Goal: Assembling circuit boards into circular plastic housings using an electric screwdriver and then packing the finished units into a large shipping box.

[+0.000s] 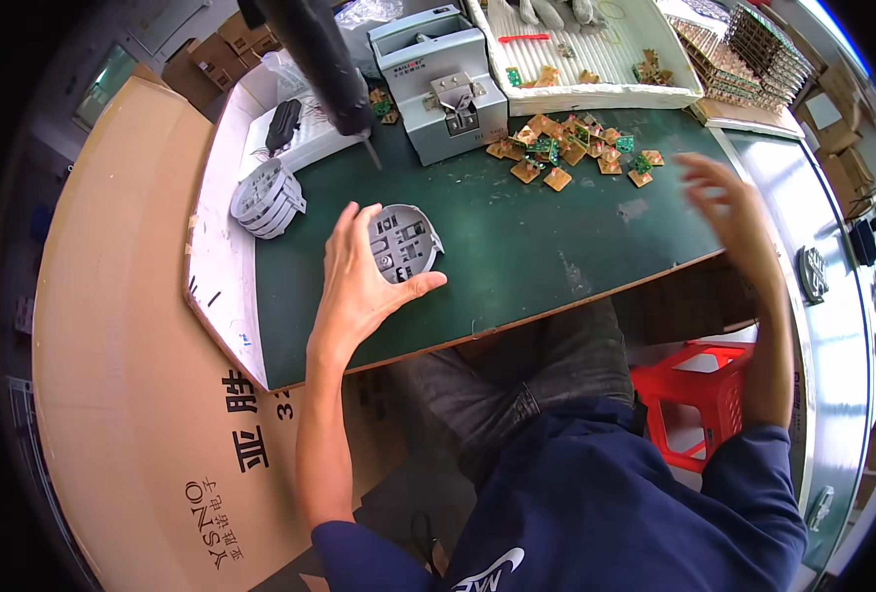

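My left hand (359, 271) curves around a round grey plastic housing (403, 244) on the green tabletop, its fingers along the left side and its thumb at the lower edge. Cut-outs and small fittings show inside the housing. My right hand (724, 202) is raised over the table's right end, fingers apart and nothing visible in them. Just left of it lies a loose pile of small tan and green circuit boards (571, 148). Above the housing hangs a black electric screwdriver (324, 69) with its bit pointing down.
Several stacked grey housings (268, 200) stand at the left beside a white foam board. A grey metal machine (438, 89) is at the back, next to a white tray (596, 97) with boards and a red tool. Wire racks (768, 59) fill the far right. A red stool (699, 395) stands below.
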Tool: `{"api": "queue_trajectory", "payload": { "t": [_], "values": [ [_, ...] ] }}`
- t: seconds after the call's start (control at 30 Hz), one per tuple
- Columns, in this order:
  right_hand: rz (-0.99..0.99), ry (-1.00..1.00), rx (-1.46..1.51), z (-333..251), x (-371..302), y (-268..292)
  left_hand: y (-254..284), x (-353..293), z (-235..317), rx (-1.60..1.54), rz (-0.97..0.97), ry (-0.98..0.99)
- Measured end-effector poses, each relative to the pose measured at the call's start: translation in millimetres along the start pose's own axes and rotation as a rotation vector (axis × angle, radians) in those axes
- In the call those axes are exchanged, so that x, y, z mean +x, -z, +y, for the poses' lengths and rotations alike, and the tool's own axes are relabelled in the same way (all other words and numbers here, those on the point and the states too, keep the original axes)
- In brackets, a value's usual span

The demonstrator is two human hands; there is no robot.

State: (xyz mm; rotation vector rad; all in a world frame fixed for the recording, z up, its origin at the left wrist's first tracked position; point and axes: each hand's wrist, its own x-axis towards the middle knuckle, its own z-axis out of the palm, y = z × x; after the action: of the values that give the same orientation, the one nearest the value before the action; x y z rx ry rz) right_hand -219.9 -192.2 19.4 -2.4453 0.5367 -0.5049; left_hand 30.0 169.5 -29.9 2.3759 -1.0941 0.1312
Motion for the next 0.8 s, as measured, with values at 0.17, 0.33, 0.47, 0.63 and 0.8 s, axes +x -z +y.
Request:
{"api": "queue_trajectory", "payload": {
  "t": [0.17, 0.33, 0.47, 0.63, 0.8],
  "values": [
    [0.004, 0.496, -0.2, -14, 36, -87, 1, 8, 11, -0.034, -0.115, 0.004],
    [-0.06, 0.464, -0.104, -10, 52, -109, 0, 1, 24, 0.084, -0.116, 0.029],
    [-0.01, 0.42, -0.054, -15, 52, -113, -9, -6, 29, -0.646, -0.053, 0.097],
    [0.046, 0.389, -0.074, -13, 63, -118, -21, -15, 41, -1.83, -0.053, 0.19],
    [-0.004, 0.363, -0.097, -15, 68, -120, -22, -20, 43, -2.138, -0.084, 0.195]
  ]
}}
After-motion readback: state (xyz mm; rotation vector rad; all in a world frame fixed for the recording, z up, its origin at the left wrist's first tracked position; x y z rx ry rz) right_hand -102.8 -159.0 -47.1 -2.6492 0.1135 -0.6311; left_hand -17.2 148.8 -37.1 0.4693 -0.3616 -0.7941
